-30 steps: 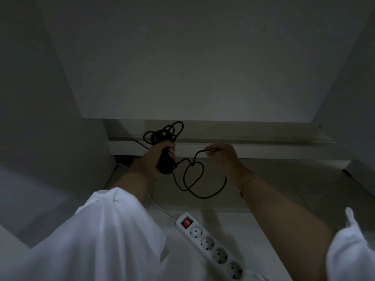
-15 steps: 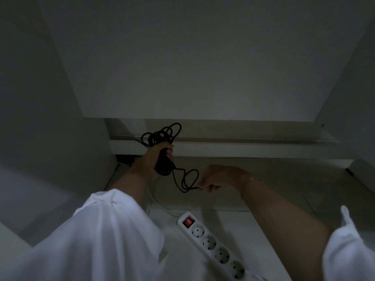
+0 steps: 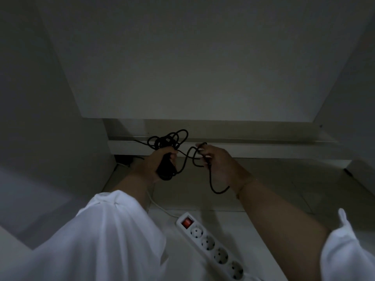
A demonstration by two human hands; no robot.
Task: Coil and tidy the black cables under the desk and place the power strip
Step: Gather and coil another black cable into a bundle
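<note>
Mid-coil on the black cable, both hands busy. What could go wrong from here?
1. The bundle of black cable loops above the left hand looks uneven; new wraps may tangle.
2. The slack loop hanging below the right hand could snag.
3. The white four-socket power strip lies on the floor near the arms and could be knocked.
</note>
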